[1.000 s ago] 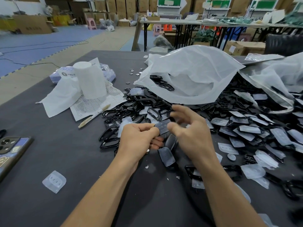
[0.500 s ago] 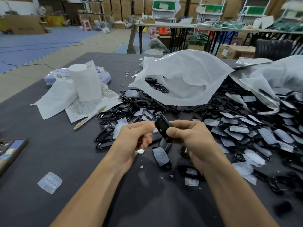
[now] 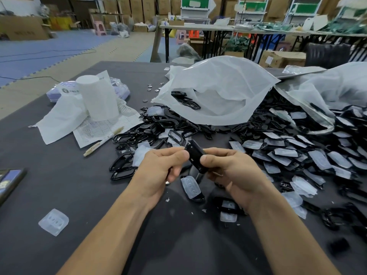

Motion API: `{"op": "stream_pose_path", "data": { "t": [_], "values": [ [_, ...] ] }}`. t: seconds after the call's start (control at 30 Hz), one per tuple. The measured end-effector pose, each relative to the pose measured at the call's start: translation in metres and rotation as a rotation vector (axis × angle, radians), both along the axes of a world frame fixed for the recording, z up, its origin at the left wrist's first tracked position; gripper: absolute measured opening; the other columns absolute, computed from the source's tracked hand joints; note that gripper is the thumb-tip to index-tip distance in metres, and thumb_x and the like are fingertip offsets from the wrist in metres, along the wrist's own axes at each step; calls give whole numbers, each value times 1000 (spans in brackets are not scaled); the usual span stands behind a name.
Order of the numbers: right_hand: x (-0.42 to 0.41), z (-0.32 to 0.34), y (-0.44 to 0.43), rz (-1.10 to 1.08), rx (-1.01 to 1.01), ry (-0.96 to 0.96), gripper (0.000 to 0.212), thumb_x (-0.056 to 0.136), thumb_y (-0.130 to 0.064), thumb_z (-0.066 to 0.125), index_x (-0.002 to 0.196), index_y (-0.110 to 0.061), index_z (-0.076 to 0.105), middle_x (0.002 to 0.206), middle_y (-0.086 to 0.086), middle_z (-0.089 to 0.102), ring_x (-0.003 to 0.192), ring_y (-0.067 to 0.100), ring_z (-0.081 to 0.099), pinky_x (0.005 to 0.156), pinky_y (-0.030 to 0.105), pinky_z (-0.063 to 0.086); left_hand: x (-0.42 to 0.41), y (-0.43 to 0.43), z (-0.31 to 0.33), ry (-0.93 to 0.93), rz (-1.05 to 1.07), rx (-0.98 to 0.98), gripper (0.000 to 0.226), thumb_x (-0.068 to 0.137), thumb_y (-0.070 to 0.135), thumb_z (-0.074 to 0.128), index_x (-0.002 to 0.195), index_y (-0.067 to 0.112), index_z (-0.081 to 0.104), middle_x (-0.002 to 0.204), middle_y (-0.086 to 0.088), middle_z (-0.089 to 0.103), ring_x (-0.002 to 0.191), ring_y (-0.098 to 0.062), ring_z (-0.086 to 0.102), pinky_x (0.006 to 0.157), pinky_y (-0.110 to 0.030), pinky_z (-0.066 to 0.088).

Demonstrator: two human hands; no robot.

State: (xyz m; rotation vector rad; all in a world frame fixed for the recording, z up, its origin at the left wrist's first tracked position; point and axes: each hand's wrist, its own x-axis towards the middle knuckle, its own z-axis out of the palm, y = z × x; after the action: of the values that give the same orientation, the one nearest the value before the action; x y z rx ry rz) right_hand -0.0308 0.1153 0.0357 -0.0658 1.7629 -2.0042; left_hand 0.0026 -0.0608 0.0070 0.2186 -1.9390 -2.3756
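Observation:
A small black plastic key-fob shell (image 3: 195, 155) is held above the dark table (image 3: 59, 185), tilted on edge. My left hand (image 3: 160, 171) pinches its left side between thumb and curled fingers. My right hand (image 3: 230, 171) grips its right side, thumb on top. Under my hands lies another black shell with a translucent button pad (image 3: 191, 186) in it. A heap of black frames (image 3: 139, 135) and black shells with clear pads (image 3: 297, 155) spreads across the table behind and to the right.
Two open white plastic bags (image 3: 218, 92) lie behind the heap. At left stand a white paper roll (image 3: 98, 98), printed sheets and a pen (image 3: 103, 140). A loose clear pad (image 3: 53, 221) lies near left; a phone (image 3: 10, 181) sits at the left edge.
My hands lifted the black shell off the pile and turned it on edge; a second ago they were low over the parts, fingering a pad. The view has shifted slightly.

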Motion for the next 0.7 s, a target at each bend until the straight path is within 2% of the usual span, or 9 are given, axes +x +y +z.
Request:
{"op": "stream_pose_path", "data": {
  "t": [0.07, 0.17, 0.23, 0.37, 0.47, 0.53, 0.6, 0.67, 0.7],
  "values": [
    [-11, 3, 16, -110, 270, 201, 26, 81, 0, 80, 75, -26, 85, 77, -3, 78, 71, 12, 68, 69, 24, 53, -2, 1, -3, 4, 65, -21, 15, 92, 18, 71, 88, 19, 85, 49, 1, 48, 43, -7, 37, 44, -15, 33],
    [-38, 15, 63, -373, 783, 549, 22, 83, -14, 80, 81, -36, 82, 62, -15, 73, 62, 3, 68, 68, 25, 54, -4, -1, -5, 18, 151, -118, 9, 87, 26, 78, 88, 22, 85, 56, -3, 56, 46, -8, 41, 45, -15, 36],
    [-53, 23, 95, -515, 1075, 722, 21, 87, -14, 73, 90, -32, 84, 60, -10, 71, 60, 12, 65, 69, 27, 52, -4, 0, -8, 25, 194, -180, 9, 82, 32, 78, 86, 27, 85, 55, -1, 57, 46, -8, 41, 45, -15, 37],
    [-69, 25, 131, -443, 1473, 722, 37, 86, -1, 60, 103, -24, 82, 95, 6, 79, 100, 30, 69, 106, 46, 45, -3, 4, -12, 43, 308, -396, 12, 88, 31, 79, 82, 41, 82, 51, 4, 61, 48, -8, 46, 52, -22, 41],
    [-66, 20, 135, -468, 1390, 713, 48, 79, 7, 55, 113, -17, 80, 104, 13, 79, 102, 35, 69, 103, 45, 48, -1, 5, -12, 50, 406, -662, 13, 87, 36, 75, 82, 48, 79, 56, 10, 67, 46, -5, 53, 56, -24, 42],
    [-62, 17, 126, -501, 1247, 766, 53, 76, 10, 52, 114, -15, 80, 88, 12, 79, 75, 28, 67, 88, 36, 54, 1, 7, -11, 53, 447, -796, 12, 89, 36, 72, 84, 46, 77, 61, 20, 68, 57, -3, 61, 61, -24, 42],
    [-64, 14, 107, -441, 1170, 782, 52, 77, 9, 53, 110, -19, 82, 69, -2, 72, 55, 8, 51, 78, 26, 48, 1, 9, -11, 43, 484, -909, 16, 90, 31, 69, 94, 44, 77, 69, 25, 67, 66, -2, 60, 69, -25, 41],
    [-69, 11, 85, -337, 1114, 754, 49, 82, 7, 54, 108, -22, 82, 74, -10, 71, 65, 7, 59, 82, 27, 51, 0, 5, -13, 44, 503, -992, 26, 90, 22, 66, 108, 38, 77, 79, 20, 70, 81, -4, 58, 80, -28, 41],
    [-74, 9, 74, -287, 1103, 743, 47, 84, 6, 54, 109, -22, 82, 89, -6, 77, 82, 15, 68, 91, 30, 53, -1, 1, -15, 48, 503, -1033, 30, 90, 18, 66, 114, 34, 77, 93, 18, 72, 94, -9, 57, 89, -30, 41]
  ]
}}
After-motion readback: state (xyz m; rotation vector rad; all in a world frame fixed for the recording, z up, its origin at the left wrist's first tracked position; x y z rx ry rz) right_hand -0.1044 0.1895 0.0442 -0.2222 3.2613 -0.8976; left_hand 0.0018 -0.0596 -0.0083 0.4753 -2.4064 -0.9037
